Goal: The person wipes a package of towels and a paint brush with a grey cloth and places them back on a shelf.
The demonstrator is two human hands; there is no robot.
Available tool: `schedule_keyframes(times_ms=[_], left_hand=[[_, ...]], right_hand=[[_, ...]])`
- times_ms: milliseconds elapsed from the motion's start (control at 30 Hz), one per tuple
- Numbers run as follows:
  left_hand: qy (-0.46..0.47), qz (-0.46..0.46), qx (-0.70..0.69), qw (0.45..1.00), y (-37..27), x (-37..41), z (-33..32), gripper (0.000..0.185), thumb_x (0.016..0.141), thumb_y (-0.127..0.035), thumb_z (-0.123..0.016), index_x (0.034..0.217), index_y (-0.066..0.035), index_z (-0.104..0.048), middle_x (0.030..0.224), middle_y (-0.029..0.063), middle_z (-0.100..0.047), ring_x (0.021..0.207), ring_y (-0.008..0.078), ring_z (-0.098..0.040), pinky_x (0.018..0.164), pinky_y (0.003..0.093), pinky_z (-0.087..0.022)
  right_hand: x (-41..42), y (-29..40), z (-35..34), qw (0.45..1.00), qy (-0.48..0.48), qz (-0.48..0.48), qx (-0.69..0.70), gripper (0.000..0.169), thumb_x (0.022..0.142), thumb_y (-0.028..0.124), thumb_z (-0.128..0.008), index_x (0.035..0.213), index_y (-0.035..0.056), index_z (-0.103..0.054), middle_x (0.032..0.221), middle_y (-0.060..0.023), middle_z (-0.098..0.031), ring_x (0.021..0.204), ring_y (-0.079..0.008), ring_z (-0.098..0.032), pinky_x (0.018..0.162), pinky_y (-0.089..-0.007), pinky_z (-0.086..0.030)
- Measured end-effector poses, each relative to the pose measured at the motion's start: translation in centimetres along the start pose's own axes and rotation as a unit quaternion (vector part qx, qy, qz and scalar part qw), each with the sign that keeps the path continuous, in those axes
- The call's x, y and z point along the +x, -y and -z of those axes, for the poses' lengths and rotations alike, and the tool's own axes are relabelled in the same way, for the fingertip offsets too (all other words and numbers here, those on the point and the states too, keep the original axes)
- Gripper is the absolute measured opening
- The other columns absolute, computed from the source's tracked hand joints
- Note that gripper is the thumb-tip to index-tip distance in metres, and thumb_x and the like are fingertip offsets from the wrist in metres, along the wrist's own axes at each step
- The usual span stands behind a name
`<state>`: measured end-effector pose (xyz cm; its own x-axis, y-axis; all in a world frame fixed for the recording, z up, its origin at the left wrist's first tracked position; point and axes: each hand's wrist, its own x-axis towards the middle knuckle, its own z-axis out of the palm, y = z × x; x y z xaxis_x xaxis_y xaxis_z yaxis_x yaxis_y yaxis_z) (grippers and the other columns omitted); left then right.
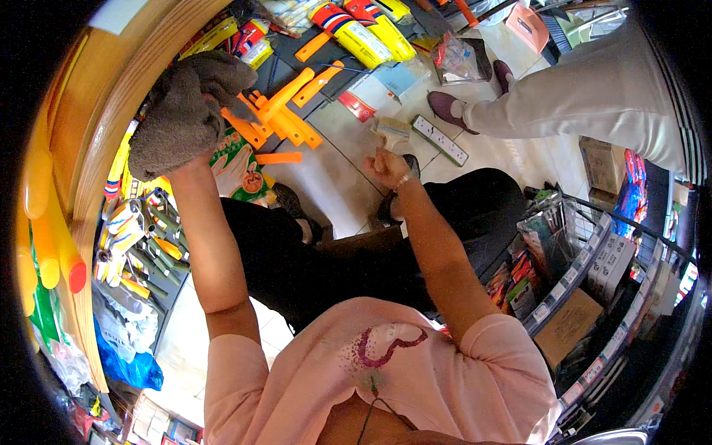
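Observation:
My left hand [206, 153] is mostly covered by a bunched grey-brown cloth [172, 122] that it holds over the low shelf. Beside the cloth, orange-handled tools [283, 111] lie in a crossed pile on the dark shelf; their far ends are partly hidden. My right hand [387, 168] is closed around what looks like the handle of a flat brush [392, 132], its pale bristles pointing away from me above the tiled floor. Under the orange handles lies a green and white glove packet [242, 169]. Yellow packaged rollers [356, 36] lie at the shelf's far end.
A power strip [440, 140] lies on the floor beyond my right hand. Another person [573, 94] stands at the upper right, near a dustpan [527, 26]. A wooden edge [92, 194] curves along the left. Wire shelving with boxes [567, 328] stands at the right.

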<state>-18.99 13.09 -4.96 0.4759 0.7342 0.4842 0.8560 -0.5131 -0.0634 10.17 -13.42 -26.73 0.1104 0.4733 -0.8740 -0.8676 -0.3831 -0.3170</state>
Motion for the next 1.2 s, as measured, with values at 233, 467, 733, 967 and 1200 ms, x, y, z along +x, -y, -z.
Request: schedule_keyframes(times_ms=[233, 467, 733, 967, 1200], left_hand=[[0.011, -0.011, -0.052, 0.999, -1.0, 1.1, 0.3, 0.041, 0.083, -0.027, -0.057, 0.118, -0.005, -0.053, 0.119, 0.0156, -0.054, 0.112, 0.0311, -0.050, 0.094, 0.0370, -0.040], [0.186, -0.025, -0.301, 0.935, -11.4, -0.7, 5.6, 0.041, 0.082, -0.023, -0.060, 0.119, -0.006, -0.055, 0.118, 0.0145, -0.056, 0.109, 0.0313, -0.053, 0.090, 0.0377, -0.044], [0.303, -0.245, -0.209, 0.897, -17.7, 8.6, 22.6, 0.032, 0.081, -0.017, -0.062, 0.112, -0.010, -0.060, 0.114, 0.0111, -0.058, 0.105, 0.0297, -0.056, 0.087, 0.0387, -0.047], [0.011, -0.281, 0.035, 0.959, -18.0, 22.6, 23.9, 0.033, 0.084, -0.025, -0.059, 0.115, -0.012, -0.058, 0.117, 0.0114, -0.056, 0.106, 0.0321, -0.053, 0.090, 0.0390, -0.044], [0.254, -0.274, 0.056, 0.926, -13.4, 32.5, 18.5, 0.040, 0.088, -0.029, -0.057, 0.124, -0.011, -0.054, 0.128, 0.0122, -0.051, 0.120, 0.0289, -0.046, 0.104, 0.0364, -0.034]], right_hand=[[-4.3, -1.5, -3.9, 0.969, 0.011, 0.018, -0.248, 0.036, 0.089, 0.029, -0.055, 0.116, 0.0081, -0.042, 0.102, -0.0133, -0.050, 0.093, -0.0271, -0.054, 0.074, -0.0462, -0.053], [-17.7, 7.9, -14.1, 0.947, 0.296, -0.052, -0.112, 0.065, 0.090, 0.051, -0.049, 0.140, 0.0129, -0.032, 0.131, -0.0125, -0.047, 0.119, -0.0262, -0.048, 0.092, -0.0484, -0.046], [-16.5, 12.8, -14.2, 0.954, 0.170, 0.085, -0.233, 0.044, 0.080, 0.038, -0.060, 0.111, 0.0076, -0.060, 0.113, -0.0075, -0.060, 0.103, -0.0199, -0.056, 0.088, -0.0336, -0.043], [-15.9, 11.9, -15.1, 0.921, 0.334, 0.013, -0.199, 0.036, 0.083, 0.030, -0.061, 0.108, 0.0045, -0.059, 0.094, -0.0096, -0.066, 0.082, -0.0212, -0.065, 0.074, -0.0324, -0.052], [-14.9, 10.8, -16.8, 0.832, 0.275, 0.229, -0.424, 0.056, 0.075, 0.044, -0.065, 0.110, 0.0014, -0.060, 0.107, -0.0143, -0.062, 0.104, -0.0269, -0.057, 0.090, -0.0353, -0.043]])
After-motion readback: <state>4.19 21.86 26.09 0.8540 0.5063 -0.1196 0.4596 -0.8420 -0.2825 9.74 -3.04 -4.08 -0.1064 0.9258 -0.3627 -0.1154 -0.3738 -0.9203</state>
